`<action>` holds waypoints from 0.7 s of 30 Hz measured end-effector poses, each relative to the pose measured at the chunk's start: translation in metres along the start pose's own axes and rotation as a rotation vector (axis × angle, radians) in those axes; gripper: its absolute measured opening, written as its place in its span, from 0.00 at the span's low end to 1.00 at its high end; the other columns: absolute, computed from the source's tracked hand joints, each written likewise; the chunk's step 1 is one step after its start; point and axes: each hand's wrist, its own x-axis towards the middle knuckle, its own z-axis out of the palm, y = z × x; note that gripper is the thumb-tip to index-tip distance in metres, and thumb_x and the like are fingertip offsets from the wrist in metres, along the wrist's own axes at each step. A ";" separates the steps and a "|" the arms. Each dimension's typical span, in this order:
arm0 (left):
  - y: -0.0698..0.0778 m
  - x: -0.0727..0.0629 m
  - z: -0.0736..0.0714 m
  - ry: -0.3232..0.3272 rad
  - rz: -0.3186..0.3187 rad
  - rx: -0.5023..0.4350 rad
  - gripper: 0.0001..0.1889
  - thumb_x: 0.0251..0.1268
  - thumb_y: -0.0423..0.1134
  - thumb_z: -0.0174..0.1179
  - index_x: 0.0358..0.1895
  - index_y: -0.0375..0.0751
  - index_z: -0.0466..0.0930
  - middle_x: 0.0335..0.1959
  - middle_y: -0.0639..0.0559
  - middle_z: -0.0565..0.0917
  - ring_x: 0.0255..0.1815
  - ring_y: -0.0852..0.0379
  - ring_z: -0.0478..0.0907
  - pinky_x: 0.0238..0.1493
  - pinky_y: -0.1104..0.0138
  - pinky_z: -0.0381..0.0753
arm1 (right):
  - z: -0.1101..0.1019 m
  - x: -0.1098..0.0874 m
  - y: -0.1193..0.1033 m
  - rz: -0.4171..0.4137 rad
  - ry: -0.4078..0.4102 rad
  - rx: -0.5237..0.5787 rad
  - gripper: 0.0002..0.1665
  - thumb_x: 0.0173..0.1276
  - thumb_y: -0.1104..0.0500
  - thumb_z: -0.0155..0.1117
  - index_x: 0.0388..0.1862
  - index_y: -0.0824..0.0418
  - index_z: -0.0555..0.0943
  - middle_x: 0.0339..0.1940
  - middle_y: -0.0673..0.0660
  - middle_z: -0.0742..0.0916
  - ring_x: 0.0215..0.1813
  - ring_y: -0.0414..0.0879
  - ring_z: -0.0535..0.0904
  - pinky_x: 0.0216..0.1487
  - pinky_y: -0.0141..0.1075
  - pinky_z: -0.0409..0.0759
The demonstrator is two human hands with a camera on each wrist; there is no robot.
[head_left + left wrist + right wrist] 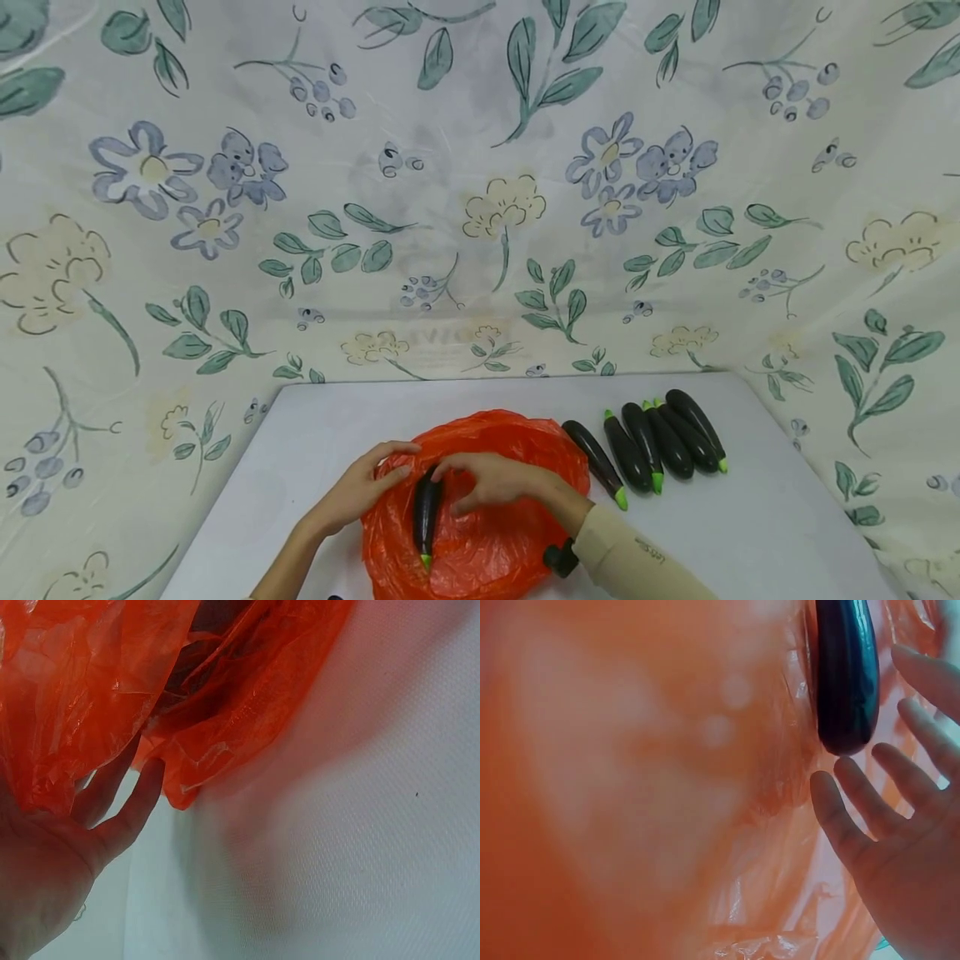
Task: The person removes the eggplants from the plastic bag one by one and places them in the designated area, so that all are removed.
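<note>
A red plastic bag lies spread open on the white table. Inside its left part rests a dark purple eggplant, green stem end toward me. My left hand holds the bag's left rim; in the left wrist view, the film hides some of its fingers. Over the bag's middle is my right hand, fingers spread and reaching left to the eggplant's rounded end. Seen from the right wrist, those fingertips lie just by that end of the eggplant, not wrapped around it; whether they touch, I cannot tell.
Right of the bag, several more eggplants lie side by side in a slanting row. The closest one lies against the bag's right edge. A floral-patterned cloth rises behind the white table and along its sides.
</note>
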 end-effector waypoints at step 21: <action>0.002 -0.004 0.000 0.020 0.007 0.011 0.18 0.74 0.51 0.58 0.63 0.55 0.77 0.70 0.43 0.72 0.72 0.35 0.64 0.57 0.50 0.82 | 0.003 -0.002 -0.012 -0.017 -0.050 -0.173 0.34 0.66 0.47 0.72 0.69 0.29 0.73 0.67 0.38 0.71 0.70 0.45 0.62 0.66 0.52 0.74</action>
